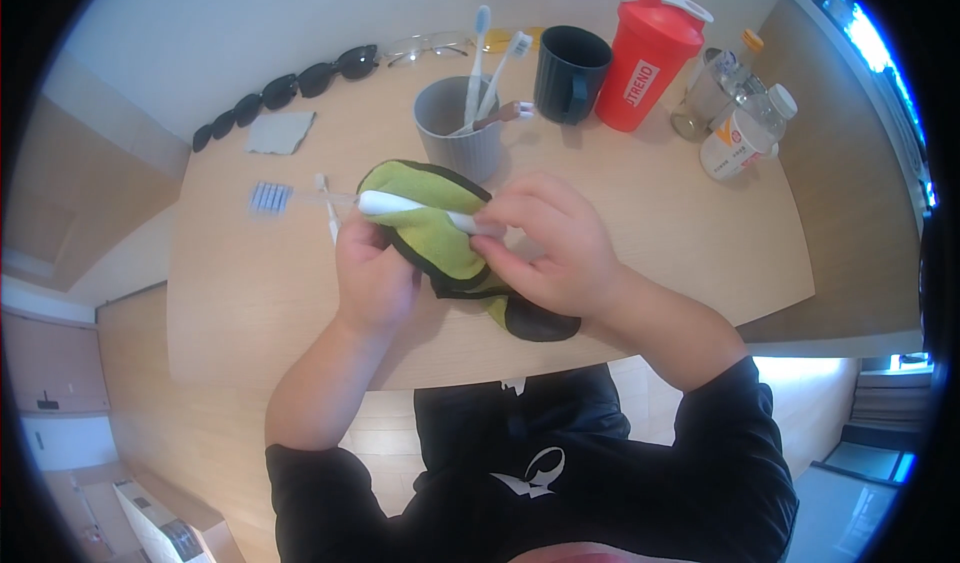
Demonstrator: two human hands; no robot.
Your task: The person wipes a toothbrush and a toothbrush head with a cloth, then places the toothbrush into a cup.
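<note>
A green cloth with black edging [425, 180] lies over my left hand [378, 278], whose fingers are closed around it from beneath. Folded into the cloth is a white rounded handle [392, 203]; its kind does not show clearly. My right hand [555, 238] pinches the handle's narrower right end, thumb and fingers pressed together. The cloth's dark grey tail [540, 318] hangs near the table's front edge. Just beyond my left hand, a small white toothbrush [322, 185] lies partly hidden. Beside it rests a clear piece with blue stripes [270, 197].
Behind the cloth stands a grey ribbed cup [450, 128] with several toothbrushes. A dark mug [570, 63], red shaker bottle [650, 58] and clear bottles [735, 143] stand to the right. Sunglasses [315, 78] and a grey cloth piece [280, 133] lie at the far left.
</note>
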